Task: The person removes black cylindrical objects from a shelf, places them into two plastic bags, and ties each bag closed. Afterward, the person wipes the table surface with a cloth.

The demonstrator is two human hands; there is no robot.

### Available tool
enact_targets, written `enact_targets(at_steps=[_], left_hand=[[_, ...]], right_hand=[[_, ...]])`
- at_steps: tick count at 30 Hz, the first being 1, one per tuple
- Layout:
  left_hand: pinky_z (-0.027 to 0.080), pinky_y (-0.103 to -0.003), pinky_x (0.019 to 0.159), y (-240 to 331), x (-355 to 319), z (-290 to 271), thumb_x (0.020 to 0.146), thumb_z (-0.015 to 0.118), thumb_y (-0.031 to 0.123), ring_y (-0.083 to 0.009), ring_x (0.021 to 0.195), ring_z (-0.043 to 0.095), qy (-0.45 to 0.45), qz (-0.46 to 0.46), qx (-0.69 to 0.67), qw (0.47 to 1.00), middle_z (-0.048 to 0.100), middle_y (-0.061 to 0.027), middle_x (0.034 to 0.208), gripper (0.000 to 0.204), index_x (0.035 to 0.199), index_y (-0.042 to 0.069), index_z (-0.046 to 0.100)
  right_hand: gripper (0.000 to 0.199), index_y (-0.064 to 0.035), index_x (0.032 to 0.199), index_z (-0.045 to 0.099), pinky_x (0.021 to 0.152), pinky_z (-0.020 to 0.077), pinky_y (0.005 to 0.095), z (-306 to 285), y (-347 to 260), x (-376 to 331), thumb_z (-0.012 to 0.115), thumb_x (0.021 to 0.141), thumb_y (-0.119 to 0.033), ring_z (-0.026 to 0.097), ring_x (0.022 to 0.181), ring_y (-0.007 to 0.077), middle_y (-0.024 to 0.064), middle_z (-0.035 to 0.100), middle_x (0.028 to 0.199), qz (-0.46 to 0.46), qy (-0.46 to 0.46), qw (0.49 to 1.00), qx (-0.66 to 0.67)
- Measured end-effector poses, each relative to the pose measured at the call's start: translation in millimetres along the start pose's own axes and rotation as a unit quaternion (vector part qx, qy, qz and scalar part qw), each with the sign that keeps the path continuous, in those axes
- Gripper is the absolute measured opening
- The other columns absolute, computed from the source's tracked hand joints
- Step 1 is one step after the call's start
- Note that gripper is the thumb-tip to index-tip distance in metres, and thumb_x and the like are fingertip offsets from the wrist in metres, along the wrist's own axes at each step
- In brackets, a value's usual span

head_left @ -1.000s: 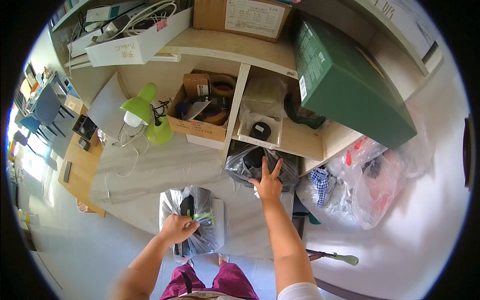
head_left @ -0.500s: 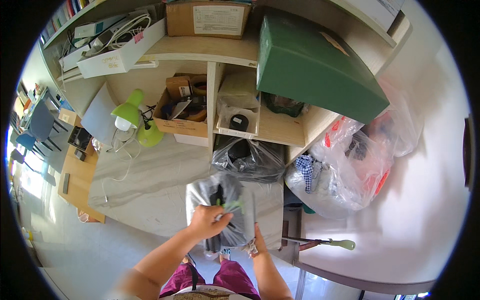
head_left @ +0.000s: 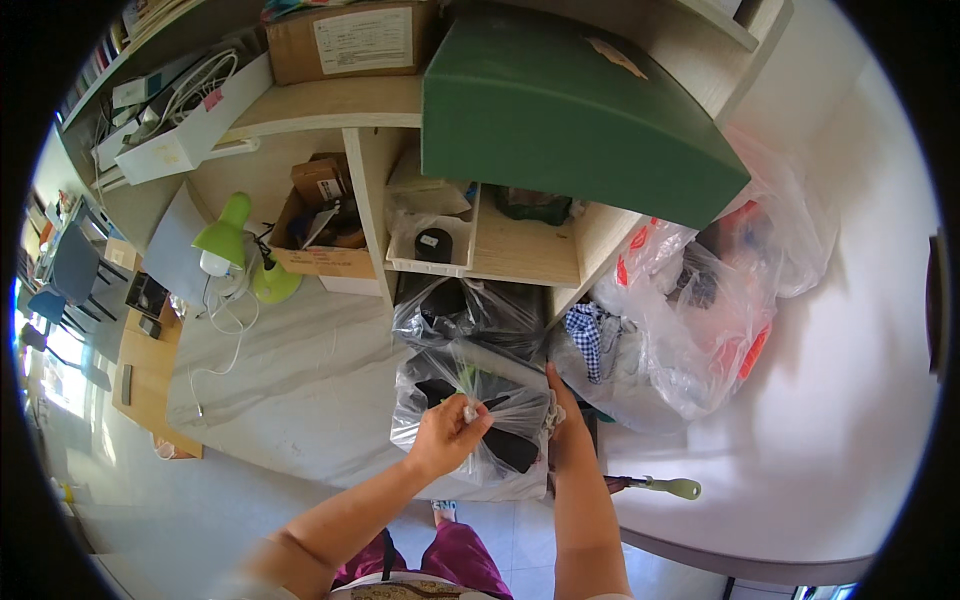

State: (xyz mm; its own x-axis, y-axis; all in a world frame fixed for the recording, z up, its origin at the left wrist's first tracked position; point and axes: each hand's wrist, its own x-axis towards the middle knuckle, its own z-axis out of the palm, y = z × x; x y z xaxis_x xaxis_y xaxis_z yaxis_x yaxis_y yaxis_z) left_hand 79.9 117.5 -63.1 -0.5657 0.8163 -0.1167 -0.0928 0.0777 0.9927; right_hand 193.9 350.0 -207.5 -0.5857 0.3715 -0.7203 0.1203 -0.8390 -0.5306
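A clear plastic bag [head_left: 507,383] with black things inside sits at the right end of the marbled desk top. My left hand [head_left: 450,435] is closed round its bunched-up plastic on top, with a whitish twist of it showing between thumb and fingers. At the bag's right side, my right hand [head_left: 568,412] grips its edge, thumb pointing away from me, by a crumpled bit of plastic; some of those fingers are hidden. Just behind lies another see-through bag [head_left: 500,312] with dark contents, under the shelf.
A big green box [head_left: 580,120] juts out over the shelf. White plastic bags [head_left: 700,330] bulge at the right, near a green-handled tool [head_left: 672,487]. Left on the desk [head_left: 290,370] stand a green lamp [head_left: 222,240] with a white cable and a cardboard box [head_left: 320,258].
The bag has moved away from me and to the right, up against the bag under the shelf. Both hands have travelled with it, keeping hold. The view has shifted somewhat.
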Motion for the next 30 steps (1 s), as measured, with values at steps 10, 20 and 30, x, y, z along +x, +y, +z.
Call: enact_targets(at_steps=[10,20,30], left_hand=[[0.050,-0.023,0.059,-31,-17,17,0.086,0.059,0.005,-0.0114,0.068,0.061,0.028,-0.074,-0.041,0.996,0.057,-0.0058,0.083,0.026,0.107,-0.005,0.046],[0.051,-0.026,0.058,-30,-4,-49,0.083,0.062,0.008,-0.0151,0.064,0.065,0.096,0.102,0.312,0.940,0.064,-0.0127,0.096,0.022,0.105,0.003,0.061],[0.035,-0.037,0.099,-87,3,-64,0.089,0.053,0.040,-0.0337,0.121,0.044,0.185,-0.071,0.057,0.979,0.045,-0.0238,0.129,0.068,0.141,0.005,0.025]], right_hand=[[0.061,0.0026,0.109,0.059,0.076,0.0453,0.0340,14,21,20,0.063,0.080,-0.052,0.059,0.088,0.0224,0.0125,0.063,0.098,-0.080,0.022,0.993,-0.080],[0.057,0.0034,0.105,0.062,0.075,0.0443,0.0267,24,31,-50,0.055,0.087,-0.050,0.058,0.081,0.0142,0.0102,0.064,0.097,-0.243,0.179,0.945,-0.128],[0.059,0.0075,0.103,0.060,0.074,0.0431,0.0305,65,85,-62,0.041,0.092,-0.047,0.055,0.077,0.0210,0.0138,0.063,0.086,-0.349,0.278,0.819,-0.362]])
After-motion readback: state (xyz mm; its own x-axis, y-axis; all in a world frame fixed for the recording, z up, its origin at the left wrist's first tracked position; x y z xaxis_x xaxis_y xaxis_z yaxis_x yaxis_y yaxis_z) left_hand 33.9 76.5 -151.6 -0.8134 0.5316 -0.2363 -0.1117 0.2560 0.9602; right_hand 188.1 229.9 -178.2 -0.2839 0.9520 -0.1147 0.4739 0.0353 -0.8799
